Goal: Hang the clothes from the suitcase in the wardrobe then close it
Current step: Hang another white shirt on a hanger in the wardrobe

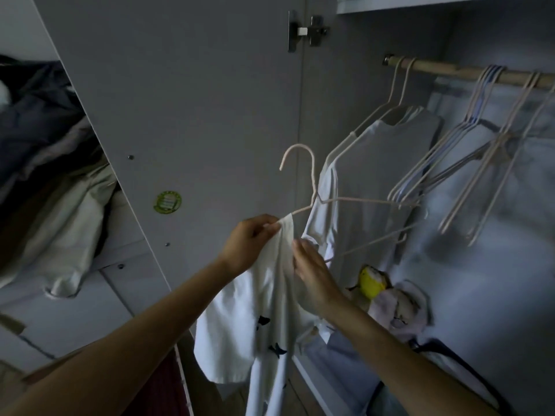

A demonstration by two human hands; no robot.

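Dim room from my feed, light low and greyish. Open grey door panel (192,94) fills centre-left; metal hinge (306,31) at its top right edge, round green sticker (167,202) lower down, small screw heads scattered on its face. Beyond the door's left edge I see a heap of dark and pale fabric (51,163) lying on pale drawer fronts (78,298). Bit of pale wall (18,22) at top left. To the right, grey interior side wall (339,85), and the underside of a shelf (420,3) at the top. Wooden rail (444,70) crosses beneath it. Back of the interior is blurred; can't tell its surface. Strip of brownish floor (297,397) at bottom centre.
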